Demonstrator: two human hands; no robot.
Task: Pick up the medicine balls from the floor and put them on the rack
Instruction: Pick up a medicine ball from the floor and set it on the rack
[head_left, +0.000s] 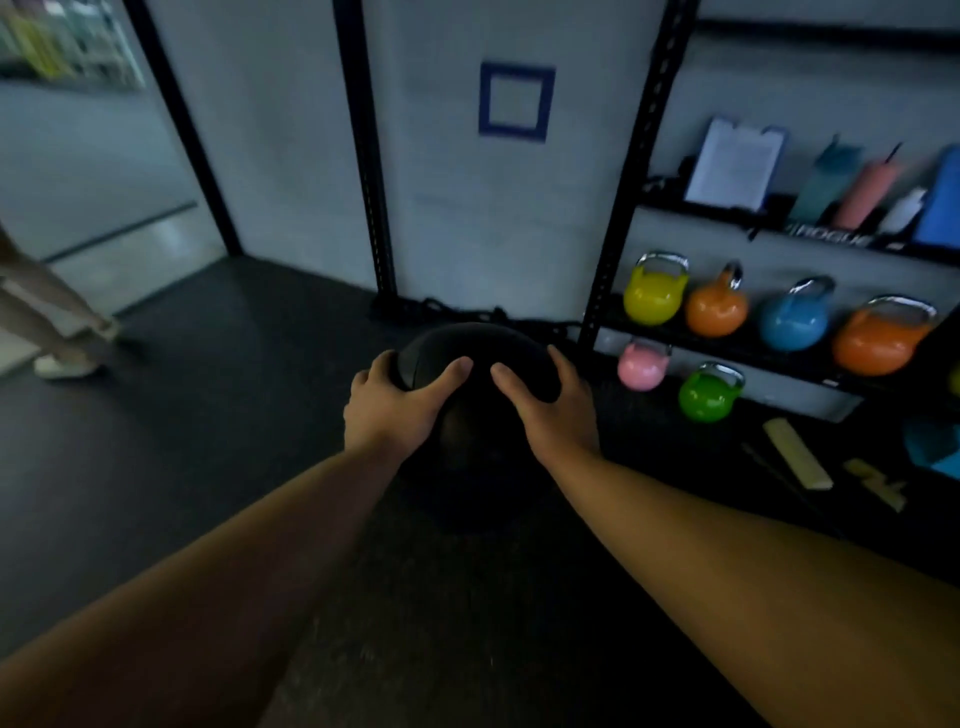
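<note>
Black and round, the medicine ball (478, 395) is sitting between both palms over the dark floor (208, 415). The left hand (395, 402) and right hand (550, 410) are clasping its sides, left of the rack (639, 171) holding kettlebells (655, 291).

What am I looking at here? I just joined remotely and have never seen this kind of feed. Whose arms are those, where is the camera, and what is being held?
There is no machine here: a person works with bare hands. The one picture comes from a wide-angle camera worn on their head, looking forward and down, which is why both forearms reach in from the bottom edge. The left hand and right hand each press a side of a black medicine ball, a two-handed grip. Whether the ball is lifted off the dark floor is hard to tell. To the right stands a black rack with coloured kettlebells on its lower shelves and bottles and a clipboard above. At far left, another person's legs are visible. The picture is somewhat blurred.
</note>
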